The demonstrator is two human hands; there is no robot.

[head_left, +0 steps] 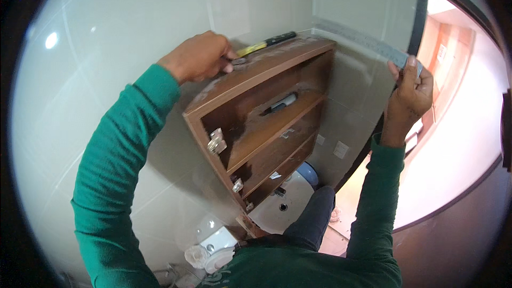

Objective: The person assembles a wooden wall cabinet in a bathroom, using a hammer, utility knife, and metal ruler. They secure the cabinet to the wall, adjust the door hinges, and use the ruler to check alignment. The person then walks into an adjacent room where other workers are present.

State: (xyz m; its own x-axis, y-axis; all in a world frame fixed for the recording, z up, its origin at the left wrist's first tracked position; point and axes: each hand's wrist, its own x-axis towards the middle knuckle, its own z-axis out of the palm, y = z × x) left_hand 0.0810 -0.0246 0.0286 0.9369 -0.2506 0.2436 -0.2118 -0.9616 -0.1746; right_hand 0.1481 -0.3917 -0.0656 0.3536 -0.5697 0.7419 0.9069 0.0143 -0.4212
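Observation:
My left hand (204, 56) is above the left part of the wooden cabinet's top (261, 65), fingers curled together. Its fingertips are at the near end of a yellow and black tool handle (266, 44) lying there; whatever they pinch is hidden. Beside them sits a small grey piece (240, 61). Raised at the right, my right hand (410, 93) grips the end of a long metal ruler (368, 44), which stretches leftward along the tiled wall toward the cabinet's far corner. On an inner shelf (277, 120) lies a dark and white marker-like object (281, 103).
Metal hinges (216, 142) stick out along the doorless cabinet's left edge. Below are a white washbasin (288, 202) and a toilet (218, 245). My knee (314, 213) is close to the basin. Tiled walls (133, 10) meet behind the cabinet, and a dark-framed doorway (421, 10) opens at right.

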